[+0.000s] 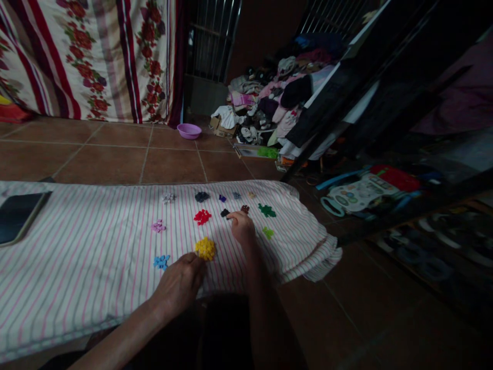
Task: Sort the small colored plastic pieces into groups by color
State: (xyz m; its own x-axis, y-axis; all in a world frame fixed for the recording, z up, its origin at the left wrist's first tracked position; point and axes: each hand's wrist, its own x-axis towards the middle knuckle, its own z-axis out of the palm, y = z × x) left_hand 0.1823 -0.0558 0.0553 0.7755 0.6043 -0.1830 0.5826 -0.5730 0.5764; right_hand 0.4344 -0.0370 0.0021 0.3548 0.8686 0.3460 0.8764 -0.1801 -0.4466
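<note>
My left hand (183, 280) rests on the striped cloth (96, 257) with its fingers curled together, right at the edge of a pile of small yellow pieces (205, 248). Whatever its fingertips may hold is hidden. My right hand (242, 226) is closed, its index finger and thumb reaching a small black pile (224, 212); any piece in the pinch is too small to make out. Brown pieces (245, 209) lie just beyond its knuckles. Around both hands are red pieces (202, 217), light blue pieces (161, 262), pink pieces (158, 226), dark green pieces (267, 209) and lime pieces (268, 233).
Along the cloth's far side sit white (168, 198), dark grey (201, 196), purple (222, 198), grey-blue (236, 196) and tan pieces (251, 195). A tablet or phone (21, 216) lies at left. Beyond are a purple basin (189, 131) and heaped clothes (269, 97).
</note>
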